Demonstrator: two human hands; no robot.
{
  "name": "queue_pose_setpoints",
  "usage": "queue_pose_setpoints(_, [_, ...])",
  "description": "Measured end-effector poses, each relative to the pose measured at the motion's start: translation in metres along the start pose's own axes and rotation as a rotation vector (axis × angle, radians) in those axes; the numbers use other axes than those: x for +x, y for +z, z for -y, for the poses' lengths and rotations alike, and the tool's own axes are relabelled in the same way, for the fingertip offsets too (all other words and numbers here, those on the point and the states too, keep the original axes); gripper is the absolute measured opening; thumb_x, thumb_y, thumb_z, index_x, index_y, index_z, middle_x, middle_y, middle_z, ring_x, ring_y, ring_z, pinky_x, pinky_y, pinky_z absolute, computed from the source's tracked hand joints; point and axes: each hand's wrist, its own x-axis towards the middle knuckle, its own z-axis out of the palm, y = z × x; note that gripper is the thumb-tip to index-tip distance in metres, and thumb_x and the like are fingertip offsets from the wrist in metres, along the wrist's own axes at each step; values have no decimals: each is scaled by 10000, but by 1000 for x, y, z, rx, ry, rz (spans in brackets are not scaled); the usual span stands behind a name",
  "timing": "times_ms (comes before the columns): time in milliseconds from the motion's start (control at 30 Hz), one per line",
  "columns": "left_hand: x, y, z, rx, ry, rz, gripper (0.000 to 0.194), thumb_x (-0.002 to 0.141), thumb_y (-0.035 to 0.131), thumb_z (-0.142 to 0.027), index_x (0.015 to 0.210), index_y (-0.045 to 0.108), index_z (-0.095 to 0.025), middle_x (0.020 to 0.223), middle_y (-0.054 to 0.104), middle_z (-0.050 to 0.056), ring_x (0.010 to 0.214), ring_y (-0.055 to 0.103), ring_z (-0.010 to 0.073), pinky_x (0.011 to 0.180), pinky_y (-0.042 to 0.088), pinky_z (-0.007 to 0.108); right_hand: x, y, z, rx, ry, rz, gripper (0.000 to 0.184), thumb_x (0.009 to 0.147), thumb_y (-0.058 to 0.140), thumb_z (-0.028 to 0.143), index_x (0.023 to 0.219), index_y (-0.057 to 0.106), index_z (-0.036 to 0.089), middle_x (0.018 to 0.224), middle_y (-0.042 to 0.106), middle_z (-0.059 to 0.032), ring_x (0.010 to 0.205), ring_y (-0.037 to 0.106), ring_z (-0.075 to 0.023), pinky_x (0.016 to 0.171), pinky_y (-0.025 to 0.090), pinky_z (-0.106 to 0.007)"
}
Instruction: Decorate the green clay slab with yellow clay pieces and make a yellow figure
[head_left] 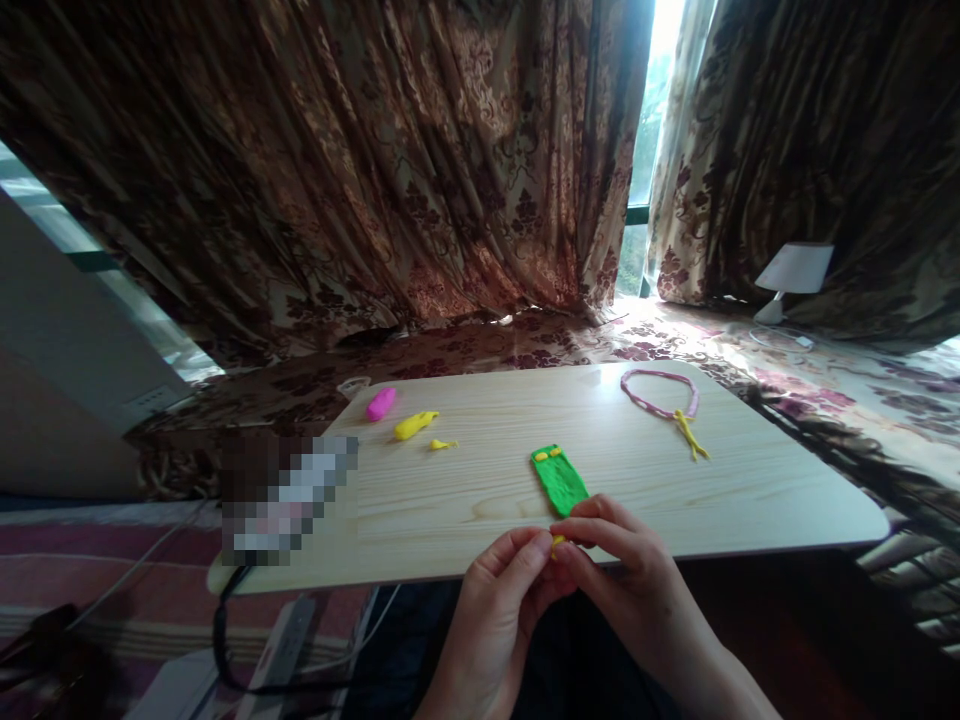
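Observation:
Between the fingertips of my left hand (510, 590) and my right hand (634, 565) is a small piece of yellow modelling clay (557, 545). Both hands are closed in a pinch on it, at the near edge of the table. Just beyond them lies a flat green clay slab (559, 483) with two yellow clay ovals (547, 454) at its far end. To the left rest a yellow clay lump (415, 426), a small yellow scrap (441, 445) with a thin tail, and a pink clay lump (381, 404).
On the pale wooden table (480, 410) a pink loop (660, 375) with yellow strands lies at the far right. A blurred-out object (296, 500) with a black cable sits at the left edge. Behind are a white lamp (795, 270) and patterned curtains (450, 150).

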Motion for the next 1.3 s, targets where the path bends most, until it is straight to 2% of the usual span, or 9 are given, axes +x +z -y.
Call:
queue_pose_setpoints(200, [18, -4, -5, 13, 14, -3, 81, 798, 631, -175, 870, 646, -140, 836, 686, 49, 775, 626, 127, 777, 503, 284, 13, 2, -6, -142, -106, -17, 175, 857, 543, 175, 982, 648, 236, 906, 576, -34, 859, 573, -159, 754, 480, -285])
queue_pose_setpoints(433, [51, -8, -15, 126, 92, -79, 169, 738, 695, -228, 845, 668, -100, 773, 684, 68, 680, 620, 131, 702, 520, 276, 44, -3, -24, -205, -88, 6, 93, 858, 542, 207, 931, 596, 226, 888, 588, -8, 804, 588, -125, 726, 493, -246])
queue_pose_setpoints(567, [64, -20, -28, 163, 191, -163, 140, 733, 699, -235, 824, 655, -138, 743, 648, 7, 665, 592, 101, 709, 501, 243, 47, -21, -48, -363, -38, -38, 346, 781, 623, 228, 1113, 527, 230, 1105, 562, -67, 1026, 535, -222, 898, 423, -402])
queue_pose_setpoints(667, [72, -30, -40, 160, 219, -199, 113, 761, 669, -247, 815, 643, -151, 754, 630, -2, 700, 583, 104, 725, 492, 250, 41, -29, -68, -485, 5, -18, 476, 681, 697, 218, 1128, 534, 235, 1165, 546, -102, 1071, 500, -316, 884, 382, -526])
queue_pose_setpoints(833, [86, -38, -53, 160, 205, -214, 136, 790, 635, -259, 869, 644, -148, 768, 625, 14, 723, 578, 123, 738, 482, 274, 42, -22, -82, -634, -28, 90, 308, 741, 650, 260, 1034, 556, 239, 1102, 582, -85, 1007, 548, -274, 837, 437, -466])
queue_pose_setpoints(1000, [105, -43, -74, 209, 178, -199, 193, 816, 596, -279, 958, 648, -159, 800, 621, 21, 730, 572, 130, 768, 470, 299, 61, -25, -81, -693, -170, 214, 335, 778, 614, 338, 1078, 519, 224, 1039, 623, -84, 912, 612, -225, 755, 506, -347])
queue_pose_setpoints(1133, [128, -41, -90, 349, 154, -147, 197, 818, 590, -280, 963, 654, -163, 784, 605, 19, 735, 553, 130, 761, 470, 305, 77, -24, -83, -822, -7, 116, 198, 843, 523, 374, 968, 564, 226, 892, 633, -60, 761, 634, -212, 644, 500, -329])
queue_pose_setpoints(1233, [147, -37, -99, 383, 133, -102, 191, 813, 591, -282, 938, 659, -155, 772, 602, 25, 732, 550, 132, 748, 470, 299, 85, -10, -82, -891, 130, 156, 153, 790, 580, 356, 726, 546, 221, 762, 597, -32, 684, 611, -213, 579, 459, -318])
queue_pose_setpoints(1300, [159, -35, -105, 390, 117, -84, 188, 805, 598, -274, 930, 658, -148, 767, 602, 28, 722, 551, 132, 741, 469, 295, 87, 0, -80, -856, 197, 150, 129, 748, 615, 307, 717, 525, 219, 743, 593, -20, 651, 598, -198, 549, 438, -295])
